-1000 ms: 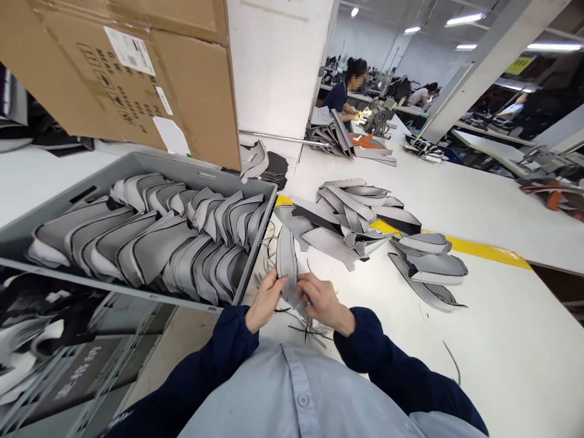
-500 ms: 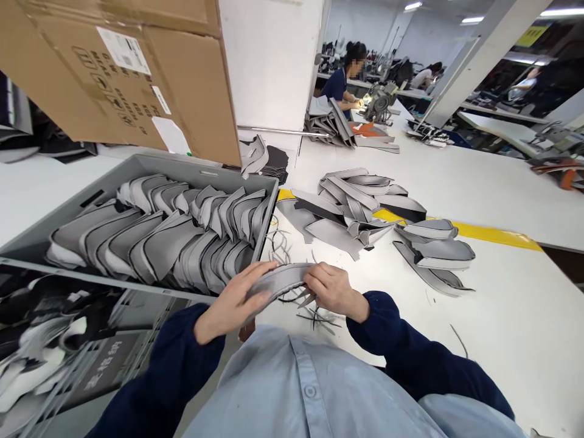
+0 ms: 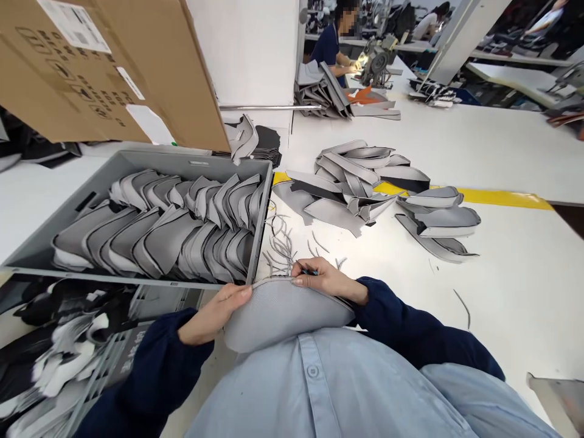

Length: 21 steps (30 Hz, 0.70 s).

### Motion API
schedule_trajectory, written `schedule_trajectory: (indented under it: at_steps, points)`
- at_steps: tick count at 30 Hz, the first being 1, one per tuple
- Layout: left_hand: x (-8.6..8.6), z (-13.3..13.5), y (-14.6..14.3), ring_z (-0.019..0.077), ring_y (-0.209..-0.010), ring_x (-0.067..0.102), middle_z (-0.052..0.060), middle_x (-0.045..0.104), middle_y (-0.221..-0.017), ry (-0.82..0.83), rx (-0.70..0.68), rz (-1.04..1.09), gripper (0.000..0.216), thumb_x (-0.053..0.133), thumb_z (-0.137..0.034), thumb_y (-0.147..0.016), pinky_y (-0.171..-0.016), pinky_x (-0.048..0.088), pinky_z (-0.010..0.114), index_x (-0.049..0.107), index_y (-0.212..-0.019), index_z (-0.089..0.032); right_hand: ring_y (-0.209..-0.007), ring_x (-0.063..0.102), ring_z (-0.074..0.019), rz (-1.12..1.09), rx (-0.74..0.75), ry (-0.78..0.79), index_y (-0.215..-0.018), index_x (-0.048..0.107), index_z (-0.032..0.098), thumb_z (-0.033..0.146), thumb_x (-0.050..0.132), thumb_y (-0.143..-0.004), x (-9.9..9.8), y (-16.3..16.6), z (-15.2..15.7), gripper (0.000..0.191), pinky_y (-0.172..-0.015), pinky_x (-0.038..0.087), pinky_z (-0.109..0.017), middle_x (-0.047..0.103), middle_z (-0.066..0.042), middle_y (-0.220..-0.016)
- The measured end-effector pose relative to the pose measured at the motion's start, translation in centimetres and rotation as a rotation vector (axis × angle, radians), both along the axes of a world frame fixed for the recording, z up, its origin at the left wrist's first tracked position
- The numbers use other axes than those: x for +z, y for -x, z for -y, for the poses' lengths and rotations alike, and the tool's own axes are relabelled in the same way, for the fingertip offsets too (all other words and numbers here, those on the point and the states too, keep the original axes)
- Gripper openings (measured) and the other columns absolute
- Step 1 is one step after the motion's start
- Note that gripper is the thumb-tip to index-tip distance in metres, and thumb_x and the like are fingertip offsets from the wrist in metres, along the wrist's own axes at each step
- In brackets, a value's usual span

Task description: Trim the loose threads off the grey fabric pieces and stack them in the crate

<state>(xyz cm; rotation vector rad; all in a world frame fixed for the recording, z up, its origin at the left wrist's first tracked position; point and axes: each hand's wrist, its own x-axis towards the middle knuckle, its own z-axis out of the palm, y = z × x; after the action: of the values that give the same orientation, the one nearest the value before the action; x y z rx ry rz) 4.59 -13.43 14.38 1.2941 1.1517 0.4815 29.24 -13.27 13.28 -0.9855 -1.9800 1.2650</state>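
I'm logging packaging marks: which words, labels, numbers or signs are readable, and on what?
"KGS": cardboard box.
"CM": same box.
"MEAS": same box, apparently; its other print is blurred.
White label on the box: too small to read.
Narrow label below it: too small.
Dark grey panel, lower left: characters unreadable.

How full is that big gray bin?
Mostly full: two rows of gray pieces lean close together in the gray bin, with a gap at its left end.

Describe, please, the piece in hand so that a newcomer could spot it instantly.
Find the grey crate on the left. By its near right corner, the left hand holds a grey panel, right hand at its edge. Unlike the crated pieces, it is held, broad face showing.
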Motion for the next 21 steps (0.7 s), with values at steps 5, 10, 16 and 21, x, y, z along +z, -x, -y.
schedule_trajectory:
  at_steps: [5,10,16,21]
  points:
    - [0.3,0.5,-0.5,0.0172,-0.06,0.052,-0.001,0.054,-0.055,0.253,0.273,0.009,0.044,0.068,-0.059,-0.054,-0.051,0.042,0.024,0.054,-0.055,-0.017,-0.075,0.053,-0.015,0.295,-0.142,-0.384,-0.112,0.05,0.014,0.061,0.028,-0.089,0.9,0.3,1.5,0.057,-0.067,0.046,-0.028,0.057,-0.008,-0.094]
    - [1.0,0.2,-0.5,0.0185,-0.062,0.053,0.001,0.056,-0.055,0.292,0.171,0.078,0.045,0.067,-0.061,-0.057,-0.055,0.043,0.026,0.057,-0.054,-0.017,-0.071,0.055,-0.0138,0.458,-0.184,-0.636,-0.111,0.052,0.014,0.043,0.027,-0.097,1.4,0.1,1.8,0.041,-0.057,0.043,-0.024,0.06,-0.007,-0.088]
    - [0.9,0.1,-0.8,0.0171,-0.06,0.051,0.001,0.057,-0.057,0.255,0.208,0.03,0.046,0.068,-0.061,-0.052,-0.055,0.041,0.026,0.056,-0.053,-0.017,-0.062,0.055,-0.0107,0.432,-0.194,-0.83,-0.099,0.055,0.014,0.041,0.035,-0.096,0.8,-0.5,1.3,0.034,-0.051,0.038,-0.022,0.062,-0.003,-0.077]
    - [0.9,-0.2,-1.2,0.0155,-0.058,0.049,0.0,0.055,-0.058,0.29,0.227,0.036,0.05,0.069,-0.064,-0.048,-0.053,0.04,0.025,0.057,-0.055,-0.016,-0.061,0.055,-0.0101,0.42,-0.208,-0.859,-0.097,0.057,0.014,0.041,0.036,-0.096,0.7,-0.4,0.8,0.034,-0.049,0.035,-0.022,0.062,-0.003,-0.075]
